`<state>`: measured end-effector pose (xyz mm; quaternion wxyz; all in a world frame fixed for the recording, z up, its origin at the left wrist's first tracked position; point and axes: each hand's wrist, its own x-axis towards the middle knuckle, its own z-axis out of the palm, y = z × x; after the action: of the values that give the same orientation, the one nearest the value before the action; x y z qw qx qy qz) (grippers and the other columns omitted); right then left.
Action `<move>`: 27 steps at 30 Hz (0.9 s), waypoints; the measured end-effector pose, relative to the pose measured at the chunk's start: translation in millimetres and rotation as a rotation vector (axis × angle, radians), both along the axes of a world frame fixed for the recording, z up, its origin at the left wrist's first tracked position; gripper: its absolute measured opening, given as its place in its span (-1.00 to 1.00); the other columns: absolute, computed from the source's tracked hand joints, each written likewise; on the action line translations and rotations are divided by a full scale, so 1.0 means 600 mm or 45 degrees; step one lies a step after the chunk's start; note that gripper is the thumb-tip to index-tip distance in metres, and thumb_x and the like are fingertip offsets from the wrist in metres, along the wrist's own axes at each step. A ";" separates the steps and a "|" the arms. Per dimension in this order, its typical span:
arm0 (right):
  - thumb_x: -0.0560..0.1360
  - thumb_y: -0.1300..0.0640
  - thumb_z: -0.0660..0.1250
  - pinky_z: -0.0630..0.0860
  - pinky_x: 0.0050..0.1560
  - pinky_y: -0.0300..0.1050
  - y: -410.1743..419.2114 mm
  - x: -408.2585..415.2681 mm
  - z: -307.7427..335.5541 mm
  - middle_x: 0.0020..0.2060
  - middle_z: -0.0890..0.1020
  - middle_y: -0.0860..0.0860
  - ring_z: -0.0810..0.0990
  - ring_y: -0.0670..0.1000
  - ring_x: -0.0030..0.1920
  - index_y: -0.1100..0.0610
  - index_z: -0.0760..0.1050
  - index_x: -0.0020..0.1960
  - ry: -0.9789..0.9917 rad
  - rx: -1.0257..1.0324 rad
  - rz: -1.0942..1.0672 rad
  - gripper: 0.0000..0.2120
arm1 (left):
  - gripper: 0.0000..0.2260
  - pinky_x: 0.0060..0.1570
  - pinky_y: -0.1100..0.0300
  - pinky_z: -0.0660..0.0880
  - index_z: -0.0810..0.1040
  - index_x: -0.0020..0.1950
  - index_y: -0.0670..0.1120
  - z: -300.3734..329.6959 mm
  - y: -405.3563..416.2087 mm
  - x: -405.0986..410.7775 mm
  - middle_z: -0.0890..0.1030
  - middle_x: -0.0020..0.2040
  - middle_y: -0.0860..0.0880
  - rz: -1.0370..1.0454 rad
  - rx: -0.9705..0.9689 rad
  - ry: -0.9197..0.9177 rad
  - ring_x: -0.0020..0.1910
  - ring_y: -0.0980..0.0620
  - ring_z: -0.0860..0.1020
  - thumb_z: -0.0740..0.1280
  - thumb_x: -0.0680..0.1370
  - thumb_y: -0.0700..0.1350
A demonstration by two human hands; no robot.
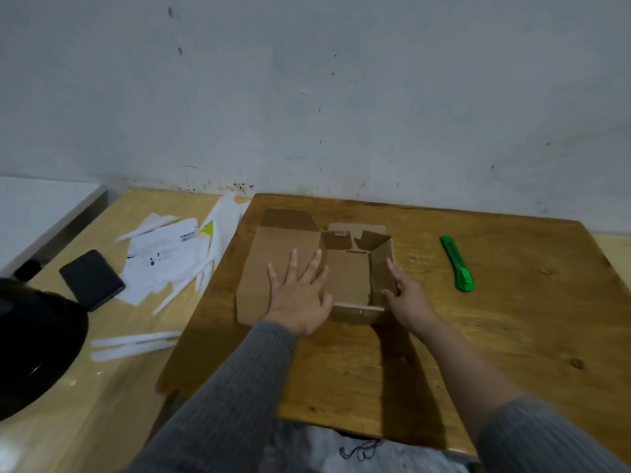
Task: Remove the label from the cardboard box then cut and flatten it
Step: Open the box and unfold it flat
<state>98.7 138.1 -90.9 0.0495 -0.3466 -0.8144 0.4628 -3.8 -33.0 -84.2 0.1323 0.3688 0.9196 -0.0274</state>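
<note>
Left hand (300,298): fingers spread straight, palm pressing flat on the opened left panel of the cardboard box (345,278), holding nothing.
Right hand (408,295): fingers loosely extended against the box's upright right wall; whether the thumb hooks over the edge is hard to tell.
Cardboard box: partly flattened, mid-worktop (478,336).
Utility knife (457,264): green, lying right of the box, apart from it.
Label scraps (164,257): white paper, far left, beside a black phone (92,279).

Stained pale wall (341,97) behind wooden tables (478,336).
</note>
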 end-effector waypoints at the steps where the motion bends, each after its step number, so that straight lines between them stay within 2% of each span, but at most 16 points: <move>1: 0.54 0.29 0.24 0.19 0.46 0.05 0.000 -0.003 0.000 0.53 0.11 -0.08 0.10 0.02 0.52 -0.09 0.13 0.50 0.001 -0.015 -0.015 -0.37 | -0.43 0.36 -0.41 -0.33 -0.13 0.59 0.10 -0.003 0.000 -0.006 -0.38 0.53 0.11 0.008 -0.006 0.017 0.49 -0.13 -0.42 -0.13 0.61 0.22; 4: 0.56 0.33 0.19 0.30 0.39 0.02 0.006 -0.003 0.005 0.52 0.16 -0.05 0.18 0.05 0.49 -0.09 0.14 0.50 0.039 -0.137 -0.092 -0.39 | -0.30 0.34 -0.42 -0.33 -0.18 0.59 0.06 -0.011 -0.018 -0.021 -0.36 0.54 0.10 0.086 -0.074 -0.013 0.51 -0.09 -0.37 -0.21 0.53 0.38; 7: 0.56 0.31 0.22 0.39 0.32 0.02 0.012 0.002 0.005 0.48 0.27 0.02 0.30 0.10 0.43 -0.09 0.16 0.49 0.027 -0.159 -0.135 -0.40 | -0.18 0.34 -0.41 -0.36 -0.18 0.58 0.04 -0.012 -0.039 -0.026 -0.33 0.55 0.08 0.145 -0.130 -0.192 0.52 -0.06 -0.36 -0.26 0.45 0.49; 10: 0.52 0.27 0.28 0.44 0.29 0.02 0.005 -0.005 0.004 0.44 0.34 0.05 0.37 0.10 0.39 -0.04 0.20 0.48 -0.069 0.077 -0.178 -0.41 | -0.20 0.39 -0.36 -0.32 -0.14 0.59 0.06 -0.002 -0.027 -0.022 -0.23 0.59 0.04 0.060 -0.114 -0.302 0.54 -0.03 -0.31 -0.18 0.48 0.48; 12: 0.51 0.21 0.30 0.43 0.30 0.04 0.001 -0.010 0.006 0.47 0.28 0.04 0.34 0.10 0.41 -0.03 0.20 0.48 -0.179 0.250 -0.188 -0.40 | -0.21 0.40 -0.33 -0.32 -0.15 0.59 0.08 0.002 -0.007 -0.021 -0.20 0.59 0.03 0.023 -0.106 -0.387 0.54 -0.03 -0.28 -0.07 0.49 0.47; 16: 0.51 0.01 0.30 0.22 0.44 0.14 -0.006 -0.007 0.006 0.55 0.01 0.01 0.15 0.16 0.49 0.01 0.09 0.53 -0.442 0.550 -0.037 -0.33 | -0.06 0.37 -0.38 -0.32 -0.23 0.58 0.04 -0.009 0.012 -0.007 -0.29 0.58 0.01 -0.002 -0.128 -0.506 0.53 -0.04 -0.32 0.04 0.41 0.52; 19: 0.44 -0.11 0.36 0.17 0.42 0.16 -0.017 -0.008 0.007 0.55 0.02 0.03 0.12 0.17 0.49 0.05 0.05 0.53 -0.539 0.761 0.017 -0.21 | 0.02 0.35 -0.38 -0.36 -0.26 0.58 0.01 -0.024 0.013 0.010 -0.36 0.55 0.01 0.029 -0.113 -0.570 0.51 -0.05 -0.38 0.02 0.35 0.58; 22: 0.45 -0.03 0.36 0.23 0.41 0.12 -0.021 -0.011 0.010 0.55 0.01 0.06 0.14 0.16 0.48 0.09 0.02 0.54 -0.580 0.843 0.034 -0.20 | 0.04 0.35 -0.37 -0.38 -0.26 0.58 0.00 -0.030 0.014 0.017 -0.40 0.53 0.01 0.025 -0.109 -0.562 0.49 -0.05 -0.42 -0.03 0.32 0.60; 24: 0.49 0.07 0.33 0.31 0.39 0.11 -0.018 -0.009 0.014 0.55 0.01 0.05 0.18 0.16 0.46 0.11 0.05 0.53 -0.555 0.799 0.035 -0.28 | 0.04 0.34 -0.37 -0.38 -0.27 0.57 -0.01 -0.031 0.013 0.017 -0.40 0.53 0.01 0.019 -0.113 -0.555 0.49 -0.05 -0.43 -0.06 0.32 0.61; 27: 0.50 0.11 0.32 0.34 0.39 0.05 -0.009 -0.002 0.021 0.55 0.03 0.07 0.22 0.15 0.47 0.09 0.13 0.51 -0.461 0.680 0.070 -0.36 | 0.03 0.35 -0.38 -0.37 -0.25 0.58 -0.01 -0.028 0.011 0.019 -0.39 0.54 0.00 0.023 -0.115 -0.550 0.49 -0.05 -0.42 -0.06 0.33 0.60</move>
<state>97.2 132.6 -78.5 -0.0194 -0.3760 -0.9117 0.1647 7.3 -26.1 -100.9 0.3430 0.3517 0.8709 0.0122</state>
